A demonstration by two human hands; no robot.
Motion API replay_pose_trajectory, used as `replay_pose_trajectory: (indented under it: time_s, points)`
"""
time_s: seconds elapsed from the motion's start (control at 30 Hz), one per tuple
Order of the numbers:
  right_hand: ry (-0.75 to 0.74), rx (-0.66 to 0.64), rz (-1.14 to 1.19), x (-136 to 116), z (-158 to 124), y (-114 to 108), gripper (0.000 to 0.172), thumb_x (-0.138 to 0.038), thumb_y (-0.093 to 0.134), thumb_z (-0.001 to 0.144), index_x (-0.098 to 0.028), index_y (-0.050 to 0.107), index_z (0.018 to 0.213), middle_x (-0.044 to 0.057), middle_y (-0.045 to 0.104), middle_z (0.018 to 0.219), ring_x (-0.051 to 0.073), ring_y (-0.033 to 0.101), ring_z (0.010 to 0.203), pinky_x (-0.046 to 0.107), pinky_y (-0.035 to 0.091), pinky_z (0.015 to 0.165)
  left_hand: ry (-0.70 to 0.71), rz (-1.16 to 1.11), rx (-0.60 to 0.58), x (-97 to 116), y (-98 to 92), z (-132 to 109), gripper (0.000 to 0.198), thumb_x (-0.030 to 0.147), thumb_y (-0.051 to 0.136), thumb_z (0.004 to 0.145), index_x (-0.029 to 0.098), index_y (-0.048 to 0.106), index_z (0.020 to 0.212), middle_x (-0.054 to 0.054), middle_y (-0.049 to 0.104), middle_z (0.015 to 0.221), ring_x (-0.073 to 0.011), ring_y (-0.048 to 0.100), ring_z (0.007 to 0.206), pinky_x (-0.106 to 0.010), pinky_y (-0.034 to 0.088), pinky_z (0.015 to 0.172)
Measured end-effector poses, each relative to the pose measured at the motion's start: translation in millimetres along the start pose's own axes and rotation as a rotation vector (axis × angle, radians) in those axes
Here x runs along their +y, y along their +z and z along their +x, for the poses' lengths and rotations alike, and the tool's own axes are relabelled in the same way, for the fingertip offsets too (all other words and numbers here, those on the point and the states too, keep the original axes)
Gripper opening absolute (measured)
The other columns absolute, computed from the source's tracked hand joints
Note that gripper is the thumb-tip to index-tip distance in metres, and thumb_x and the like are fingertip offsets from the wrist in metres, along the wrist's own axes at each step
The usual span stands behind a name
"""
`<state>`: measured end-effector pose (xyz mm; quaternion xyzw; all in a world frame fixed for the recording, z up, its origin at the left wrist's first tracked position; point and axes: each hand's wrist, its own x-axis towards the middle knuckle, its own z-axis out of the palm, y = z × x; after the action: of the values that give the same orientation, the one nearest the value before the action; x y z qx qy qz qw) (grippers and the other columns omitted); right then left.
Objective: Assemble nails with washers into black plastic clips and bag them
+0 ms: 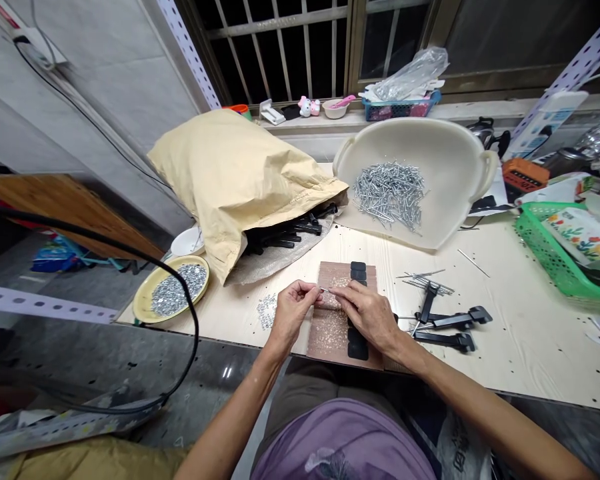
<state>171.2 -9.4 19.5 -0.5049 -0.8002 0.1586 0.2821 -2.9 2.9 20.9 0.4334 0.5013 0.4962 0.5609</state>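
Over a brown board (327, 337), my left hand (294, 308) and my right hand (369, 312) meet fingertip to fingertip. Between them lies a thin metal pin (325, 289), pinched from both sides; any smaller part at its left end is too small to make out. Black rounded pads (358, 347) run in a column along the board, partly under my right hand. Small shiny metal pieces (267, 311) are scattered left of my left hand. Beyond my right wrist lie several black plastic pieces with metal pins (445, 341) and a loose pile of pins (430, 283).
A white basin (450, 180) tilts at the back, holding many metal pins (390, 193). Left of it, a beige sack (230, 173) spills black plastic parts (280, 237). A yellow bowl (143, 300) of small metal pieces stands at the left edge. A green basket (555, 273) is at right.
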Motion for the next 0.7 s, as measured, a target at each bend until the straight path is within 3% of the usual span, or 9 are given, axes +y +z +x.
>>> replay_pose_trajectory:
  time_s: [0.3,0.7]
  points:
    - [0.044,0.053,-0.100,2.8,-5.9,2.8,0.020,-0.028,0.041,0.094,-0.022,0.060,0.099,0.003,0.063,0.089,0.015,0.059,0.083,0.024,0.042,0.069,-0.109,-0.051,-0.091,-9.8,-1.1,7.6,0.031,0.032,0.072,0.070,0.012,0.067,0.093,-0.002,0.066,0.074,-0.0095,0.062,0.060,-0.021,0.050,0.061]
    - [0.043,0.116,-0.284,2.8,-6.4,4.8,0.024,-0.029,0.041,0.095,-0.019,0.061,0.090,0.004,0.062,0.082,0.014,0.057,0.075,0.024,0.038,0.066,-0.108,-0.007,-0.042,-16.4,8.5,8.0,0.030,0.036,0.072,0.069,0.010,0.068,0.083,0.000,0.062,0.061,-0.0088,0.058,0.050,-0.020,0.049,0.053]
